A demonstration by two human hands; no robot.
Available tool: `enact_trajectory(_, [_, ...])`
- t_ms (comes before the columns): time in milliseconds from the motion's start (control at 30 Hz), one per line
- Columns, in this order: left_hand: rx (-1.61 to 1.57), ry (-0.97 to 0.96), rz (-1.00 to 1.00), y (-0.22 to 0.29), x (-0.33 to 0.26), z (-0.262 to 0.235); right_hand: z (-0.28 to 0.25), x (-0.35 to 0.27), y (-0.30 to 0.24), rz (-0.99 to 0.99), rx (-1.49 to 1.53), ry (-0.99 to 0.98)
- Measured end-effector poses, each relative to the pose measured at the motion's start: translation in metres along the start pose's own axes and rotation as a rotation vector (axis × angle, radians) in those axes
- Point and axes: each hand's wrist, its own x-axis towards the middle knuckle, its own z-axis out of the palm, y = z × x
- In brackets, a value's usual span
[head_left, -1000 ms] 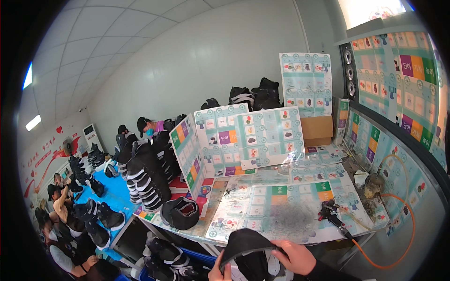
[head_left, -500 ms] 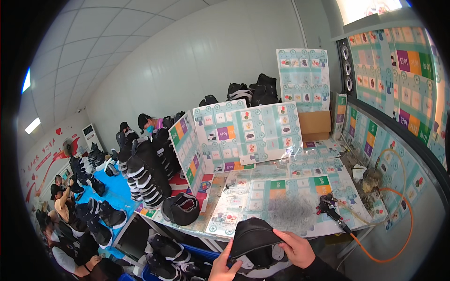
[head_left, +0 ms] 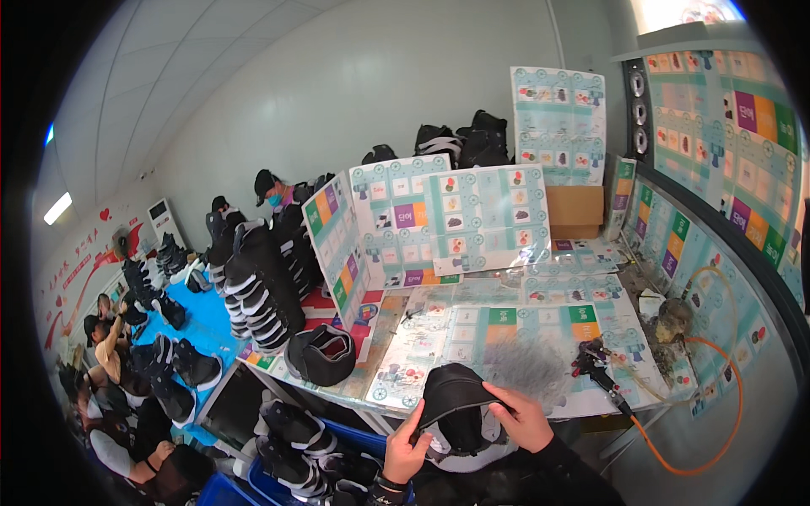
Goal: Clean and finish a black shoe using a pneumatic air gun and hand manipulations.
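Observation:
Over the table's front edge I hold a black padded shoe upper [head_left: 461,396] with both hands, its opening turned toward me and some light grey lining showing. My left hand [head_left: 407,451] grips its lower left rim, the thumb on the inner side. On the right rim, my right hand [head_left: 521,419] pinches the edge between thumb and fingers. Another black upper [head_left: 321,354] rests on the table to the left, with a tall stack of black-and-white uppers [head_left: 257,291] behind it.
A spray gun [head_left: 596,368] with an orange hose [head_left: 654,447] lies on the table's right side. Printed boards [head_left: 491,221] stand as a screen at the back. Blue bins [head_left: 346,434] with uppers are below left. Several people sit by a blue-covered table [head_left: 190,308] at far left.
The view has shifted slightly. The upper in my hands has tilted a little and sits a bit higher in the picture; both hands keep their hold.

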Motion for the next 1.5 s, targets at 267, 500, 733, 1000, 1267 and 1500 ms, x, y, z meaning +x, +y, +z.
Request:
enact_trajectory(267, [0.035,0.210,0.130,0.025,-0.062,-0.046,0.047,-0.001,0.001,-0.291,-0.094,-0.080])
enact_trajectory(500, [0.120,0.512,-0.013,0.047,-0.165,-0.057,0.098,-0.018,-0.037,-0.363,0.053,-0.311])
enact_trajectory(733, [0.093,0.716,-0.112,0.060,-0.230,-0.046,0.131,-0.028,-0.038,-0.294,0.252,-0.628])
enact_trajectory(1000, [0.120,0.687,-0.116,0.058,-0.231,-0.051,0.128,-0.031,-0.049,-0.351,0.278,-0.628])
enact_trajectory(1267, [0.197,0.633,-0.182,0.058,-0.226,-0.061,0.127,-0.026,-0.032,-0.171,0.358,-0.698])
enact_trajectory(1500, [0.056,0.552,-0.175,0.067,-0.227,-0.072,0.123,-0.011,-0.025,-0.246,0.201,-0.712])
